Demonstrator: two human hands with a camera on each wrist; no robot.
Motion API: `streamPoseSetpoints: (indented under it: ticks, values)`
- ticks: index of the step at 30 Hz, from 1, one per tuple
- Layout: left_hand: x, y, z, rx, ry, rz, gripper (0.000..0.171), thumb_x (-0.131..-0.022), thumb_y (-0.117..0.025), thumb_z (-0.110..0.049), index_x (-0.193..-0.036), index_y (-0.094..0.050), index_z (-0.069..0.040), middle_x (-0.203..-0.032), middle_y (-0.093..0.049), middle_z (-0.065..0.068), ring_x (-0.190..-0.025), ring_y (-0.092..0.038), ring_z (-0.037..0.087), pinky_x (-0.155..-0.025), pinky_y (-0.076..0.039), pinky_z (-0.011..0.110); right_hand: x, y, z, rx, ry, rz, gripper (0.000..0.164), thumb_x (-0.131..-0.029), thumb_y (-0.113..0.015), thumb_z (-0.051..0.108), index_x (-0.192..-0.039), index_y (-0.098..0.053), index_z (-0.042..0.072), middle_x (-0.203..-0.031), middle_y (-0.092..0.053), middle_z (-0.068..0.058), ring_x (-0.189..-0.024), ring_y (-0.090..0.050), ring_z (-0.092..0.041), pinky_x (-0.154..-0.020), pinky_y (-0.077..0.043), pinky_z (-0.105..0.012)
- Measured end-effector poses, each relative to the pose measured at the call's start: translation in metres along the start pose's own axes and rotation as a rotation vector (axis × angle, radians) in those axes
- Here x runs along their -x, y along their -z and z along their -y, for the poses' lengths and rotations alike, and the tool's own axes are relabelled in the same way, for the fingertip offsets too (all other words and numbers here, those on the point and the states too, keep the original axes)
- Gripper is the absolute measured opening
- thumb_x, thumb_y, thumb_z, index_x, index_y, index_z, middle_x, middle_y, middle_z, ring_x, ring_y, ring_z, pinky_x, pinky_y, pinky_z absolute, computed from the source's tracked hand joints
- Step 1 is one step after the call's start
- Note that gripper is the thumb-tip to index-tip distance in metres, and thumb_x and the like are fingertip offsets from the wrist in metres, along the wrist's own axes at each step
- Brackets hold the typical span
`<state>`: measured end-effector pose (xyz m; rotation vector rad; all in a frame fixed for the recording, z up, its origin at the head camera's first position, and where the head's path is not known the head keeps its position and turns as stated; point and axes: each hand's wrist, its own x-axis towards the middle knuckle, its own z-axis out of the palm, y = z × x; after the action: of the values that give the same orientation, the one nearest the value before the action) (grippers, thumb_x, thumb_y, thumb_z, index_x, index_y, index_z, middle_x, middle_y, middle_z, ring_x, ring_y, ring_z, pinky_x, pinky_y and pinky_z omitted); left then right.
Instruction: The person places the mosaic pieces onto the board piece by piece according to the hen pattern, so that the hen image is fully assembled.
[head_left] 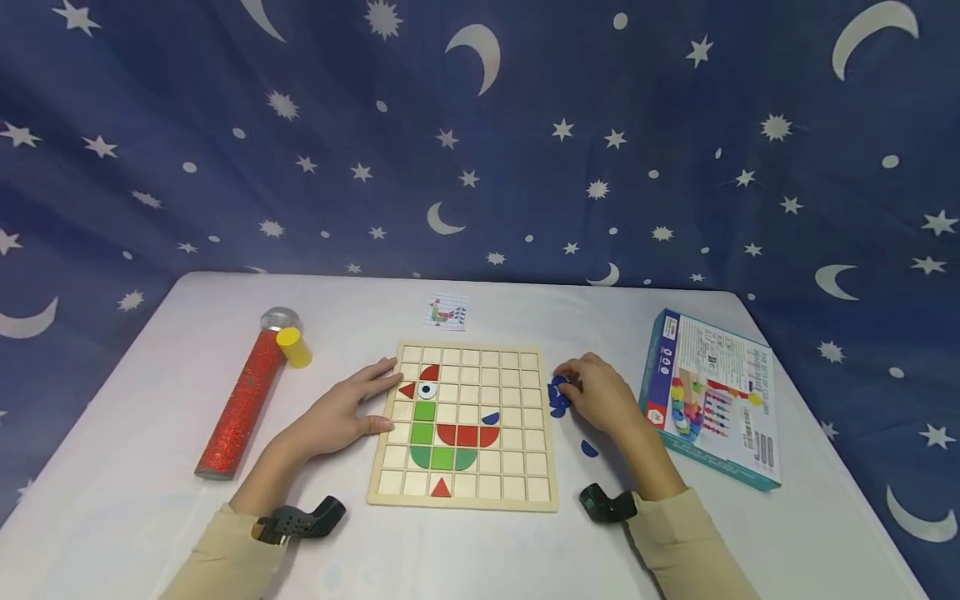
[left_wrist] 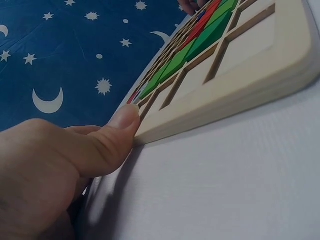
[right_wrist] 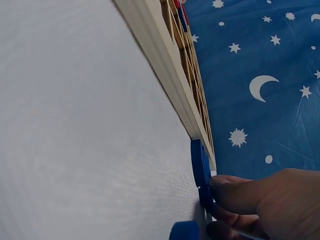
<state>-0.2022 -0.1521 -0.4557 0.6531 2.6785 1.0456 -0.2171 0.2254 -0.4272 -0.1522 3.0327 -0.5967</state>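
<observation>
In the head view a wooden grid board (head_left: pixel 461 425) lies on the table, with red, green and blue flat pieces and an eye piece (head_left: pixel 427 390) set in a bird-like figure. My left hand (head_left: pixel 345 412) rests along the board's left edge, fingers extended and thumb touching the rim, as the left wrist view shows. Just off the board's right edge, my right hand (head_left: pixel 597 396) has its fingertips at a small pile of blue half-round pieces (head_left: pixel 557 400). The right wrist view shows its thumb and fingers pinching at a blue piece (right_wrist: pixel 205 196), partly hidden.
A single blue half-round piece (head_left: pixel 589 449) lies nearer the right wrist. At the back is a small picture card (head_left: pixel 446 312). To the left lie a red glittery tube (head_left: pixel 243 400) and a yellow cylinder (head_left: pixel 294 347); a game box (head_left: pixel 712 400) lies at right.
</observation>
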Motion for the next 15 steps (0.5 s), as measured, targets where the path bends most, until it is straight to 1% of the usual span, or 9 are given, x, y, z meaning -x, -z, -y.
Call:
streamPoseSetpoints:
  ticks: [4, 8, 12, 15]
  values:
    - [-0.0004, -0.0019, -0.0014, 0.0, -0.011, -0.003, 0.073, -0.08, -0.074, -0.03, -0.143, -0.043, -0.01, -0.157, -0.025, 0.006, -0.145, -0.02, 0.033, -0.113, -0.026, 0.055, 0.0024, -0.0011, -0.0023, -0.006, 0.009, -0.017, 0.022, -0.088, -0.068, 0.017, -0.11, -0.068, 0.012, -0.096, -0.061, -0.006, -0.081, -0.055, -0.02, -0.072, -0.051, -0.036]
    - [0.0, -0.0008, -0.0018, -0.011, -0.014, -0.007, 0.072, -0.08, -0.074, -0.03, -0.143, -0.044, -0.01, -0.157, -0.025, 0.006, -0.145, -0.021, 0.032, -0.113, -0.027, 0.054, 0.0011, -0.0025, -0.0026, -0.02, 0.011, -0.045, 0.019, -0.086, -0.07, 0.018, -0.104, -0.067, 0.012, -0.091, -0.062, -0.006, -0.077, -0.054, -0.019, -0.069, -0.05, -0.034]
    - [0.0002, 0.0005, -0.0007, -0.022, -0.017, 0.002, 0.072, -0.081, -0.073, -0.03, -0.143, -0.043, -0.009, -0.158, -0.025, 0.007, -0.145, -0.02, 0.033, -0.113, -0.026, 0.054, -0.001, -0.0039, -0.0021, -0.037, 0.017, -0.052, 0.014, -0.085, -0.071, 0.017, -0.097, -0.065, 0.013, -0.085, -0.062, -0.003, -0.074, -0.052, -0.017, -0.067, -0.046, -0.031]
    - [-0.0007, -0.0001, -0.0002, -0.028, -0.017, 0.001, 0.073, -0.08, -0.073, -0.029, -0.143, -0.043, -0.009, -0.158, -0.025, 0.006, -0.146, -0.02, 0.033, -0.114, -0.026, 0.054, -0.0009, -0.0035, -0.0024, -0.043, 0.024, -0.052, 0.012, -0.086, -0.07, 0.017, -0.095, -0.064, 0.013, -0.083, -0.061, -0.002, -0.073, -0.052, -0.017, -0.067, -0.045, -0.03]
